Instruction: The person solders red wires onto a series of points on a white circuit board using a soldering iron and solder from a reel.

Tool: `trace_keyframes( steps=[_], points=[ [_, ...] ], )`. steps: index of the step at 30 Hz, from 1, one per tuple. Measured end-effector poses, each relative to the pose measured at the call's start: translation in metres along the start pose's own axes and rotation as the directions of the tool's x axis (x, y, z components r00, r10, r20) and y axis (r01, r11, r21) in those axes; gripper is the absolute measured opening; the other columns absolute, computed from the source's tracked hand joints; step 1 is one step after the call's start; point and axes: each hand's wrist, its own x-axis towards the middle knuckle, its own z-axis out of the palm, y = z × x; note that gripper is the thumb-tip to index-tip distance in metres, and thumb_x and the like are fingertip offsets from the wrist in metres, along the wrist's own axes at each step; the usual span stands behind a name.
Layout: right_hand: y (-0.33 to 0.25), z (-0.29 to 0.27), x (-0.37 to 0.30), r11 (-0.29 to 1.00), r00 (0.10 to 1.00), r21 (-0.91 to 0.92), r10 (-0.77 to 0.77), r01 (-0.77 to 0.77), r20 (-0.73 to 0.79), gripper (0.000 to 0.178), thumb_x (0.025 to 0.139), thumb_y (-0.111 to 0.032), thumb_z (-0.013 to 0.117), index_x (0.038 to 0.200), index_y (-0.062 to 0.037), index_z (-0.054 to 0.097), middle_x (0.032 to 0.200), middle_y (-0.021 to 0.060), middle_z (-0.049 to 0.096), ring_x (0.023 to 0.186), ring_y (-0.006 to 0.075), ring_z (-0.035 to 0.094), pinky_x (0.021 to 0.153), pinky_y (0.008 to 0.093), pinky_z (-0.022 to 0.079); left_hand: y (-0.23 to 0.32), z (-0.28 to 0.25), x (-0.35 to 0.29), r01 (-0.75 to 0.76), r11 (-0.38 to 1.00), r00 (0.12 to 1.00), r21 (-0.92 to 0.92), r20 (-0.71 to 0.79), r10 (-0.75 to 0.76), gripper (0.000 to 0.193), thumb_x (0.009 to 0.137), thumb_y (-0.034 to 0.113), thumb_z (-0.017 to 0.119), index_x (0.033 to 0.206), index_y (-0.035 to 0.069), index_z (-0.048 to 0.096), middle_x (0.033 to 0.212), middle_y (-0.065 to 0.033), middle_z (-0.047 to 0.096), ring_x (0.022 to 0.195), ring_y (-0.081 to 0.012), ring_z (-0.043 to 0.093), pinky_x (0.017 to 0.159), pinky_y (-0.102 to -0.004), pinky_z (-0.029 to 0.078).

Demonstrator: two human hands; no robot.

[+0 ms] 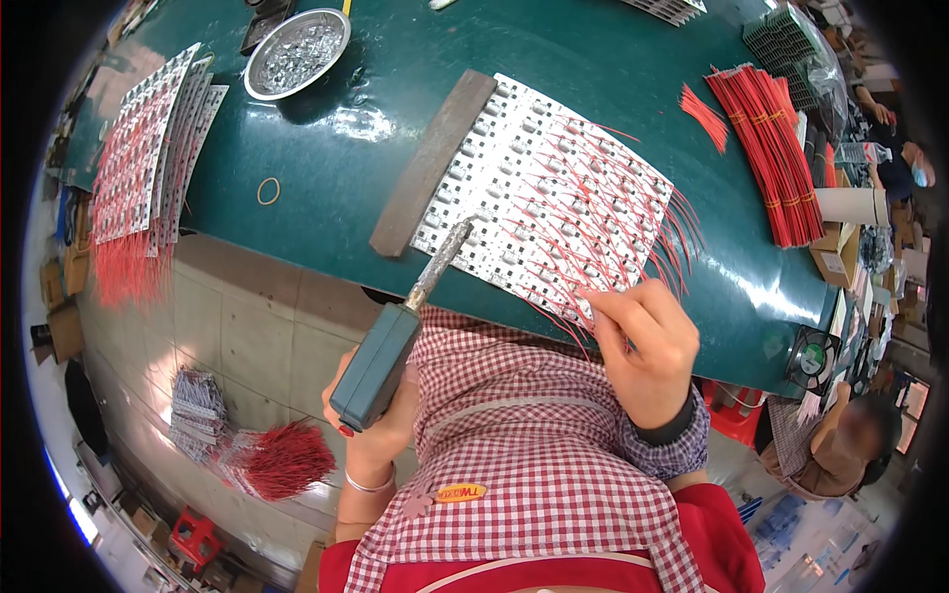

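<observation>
My left hand (400,415) is wrapped around the handle of a grey-green soldering gun (376,364). Its long metal tip reaches the left part of a white circuit board panel (484,168), which lies tilted on the table. Many small boards with black parts make up the panel. Thin red wires (598,212) stand out of its right part and hang over the right edge. My right hand (647,341) is closed in a pinch on a red wire at the panel's near edge. Along the panel's left side lies a dark flat bar (435,163).
A metal bowl of silvery scraps (297,54) and a rubber band (268,191) are on the green table (326,188). Wired panels (148,148) are stacked at left. Red wire bundles (766,148) lie at right. Another person (825,445) sits at lower right.
</observation>
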Motion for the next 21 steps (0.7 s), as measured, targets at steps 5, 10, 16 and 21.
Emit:
trace_keyframes(
  steps=[5,10,16,21],
  points=[
    [-0.002,0.027,0.015,0.99,0.995,0.117,-0.071,0.079,-0.07,0.026,0.076,0.009,0.078,0.098,-0.0035,0.074,0.079,0.0088,0.058,0.072,0.0255,0.06,0.061,0.0364,0.049,0.001,-0.001,-0.001,-0.059,0.998,0.998,0.031,0.004,0.059,0.025,0.074,-0.009,0.075,0.099,-0.008,0.071,0.096,-0.0156,0.072,0.077,-0.0203,0.07,0.069,-0.0294,0.056],
    [0.021,0.078,0.021,0.981,0.984,0.127,-0.132,0.147,-0.121,0.024,0.079,0.009,0.076,0.099,-0.0024,0.073,0.081,0.0091,0.061,0.073,0.0258,0.062,0.062,0.0362,0.05,0.005,-0.003,-0.005,-0.076,0.995,0.997,0.066,0.019,0.075,0.025,0.075,-0.008,0.075,0.099,-0.009,0.071,0.096,-0.0167,0.072,0.077,-0.0211,0.07,0.069,-0.0299,0.056],
    [0.019,0.085,0.022,0.978,0.98,0.123,-0.153,0.169,-0.129,0.023,0.079,0.008,0.076,0.099,-0.0012,0.072,0.082,0.0087,0.059,0.075,0.0261,0.06,0.064,0.038,0.051,-0.004,-0.004,-0.014,-0.028,1.0,1.0,0.009,0.013,0.027,0.025,0.075,-0.008,0.076,0.1,-0.008,0.072,0.097,-0.0182,0.073,0.076,-0.0225,0.071,0.068,-0.0289,0.055],
    [0.021,0.086,0.022,0.977,0.98,0.124,-0.161,0.175,-0.112,0.022,0.079,0.008,0.075,0.099,-0.0011,0.072,0.083,0.0091,0.059,0.075,0.026,0.06,0.064,0.0379,0.051,-0.003,-0.004,-0.012,-0.035,0.998,0.998,0.043,0.059,0.032,0.024,0.076,-0.008,0.075,0.099,-0.008,0.072,0.098,-0.0168,0.073,0.076,-0.022,0.072,0.068,-0.0283,0.055]
  ],
)
